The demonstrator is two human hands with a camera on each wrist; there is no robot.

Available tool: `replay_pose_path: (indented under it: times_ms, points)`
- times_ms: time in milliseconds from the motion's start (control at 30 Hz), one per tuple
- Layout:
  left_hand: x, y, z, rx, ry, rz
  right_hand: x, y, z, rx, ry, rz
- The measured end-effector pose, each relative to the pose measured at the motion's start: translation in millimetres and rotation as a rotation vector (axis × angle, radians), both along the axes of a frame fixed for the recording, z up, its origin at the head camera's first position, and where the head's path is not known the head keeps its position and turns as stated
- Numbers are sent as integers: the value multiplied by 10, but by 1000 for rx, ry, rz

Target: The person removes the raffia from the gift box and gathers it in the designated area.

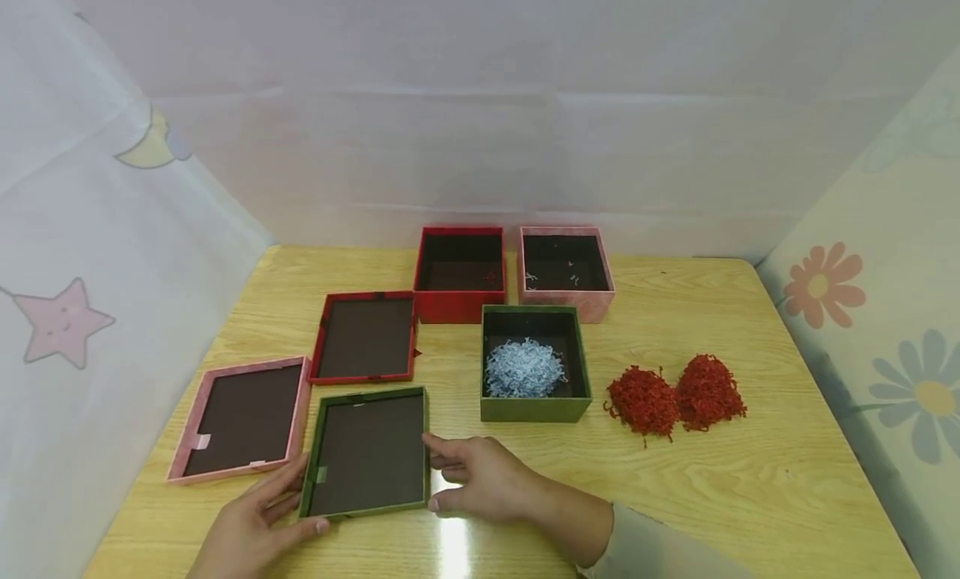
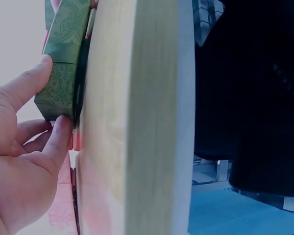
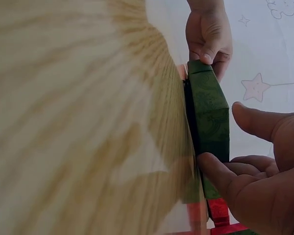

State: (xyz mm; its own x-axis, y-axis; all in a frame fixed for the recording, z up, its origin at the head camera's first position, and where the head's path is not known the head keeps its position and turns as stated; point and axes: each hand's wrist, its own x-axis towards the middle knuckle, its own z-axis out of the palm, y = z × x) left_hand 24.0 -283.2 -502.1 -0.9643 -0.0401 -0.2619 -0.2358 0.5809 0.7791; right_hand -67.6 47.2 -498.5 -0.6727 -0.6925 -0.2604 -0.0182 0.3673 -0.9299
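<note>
In the head view a green box lid (image 1: pixel 369 452) lies on the table, its dark inside facing up. My left hand (image 1: pixel 258 525) holds its near left corner, thumb on the front side and fingers along the left side. The left wrist view shows that thumb pressed on the patterned green side (image 2: pixel 63 81). At the lid's right side is my right hand (image 1: pixel 487 479), its index fingertip touching the edge and its thumb apart from it. The right wrist view shows this right hand (image 3: pixel 264 171) with fingers extended beside the lid (image 3: pixel 210 117).
Left and behind lie a pink lid (image 1: pixel 300 412) and a red lid (image 1: pixel 412 337). A red box (image 1: pixel 459 307) and a pink box (image 1: pixel 596 306) stand at the back. The green box (image 1: pixel 534 410) holds pale blue shredded paper (image 1: pixel 525 368). Two red shred piles (image 1: pixel 643 400) sit rightward.
</note>
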Motion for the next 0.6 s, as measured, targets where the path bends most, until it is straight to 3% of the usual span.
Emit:
replay_pose_path:
  times_ms: [267,600]
  points:
    - [20,-17,2,-34,94,7,-3,29,16,-19,-6,40]
    - [49,-22,79,-83,301,39,-24,106,64,-38,4,58]
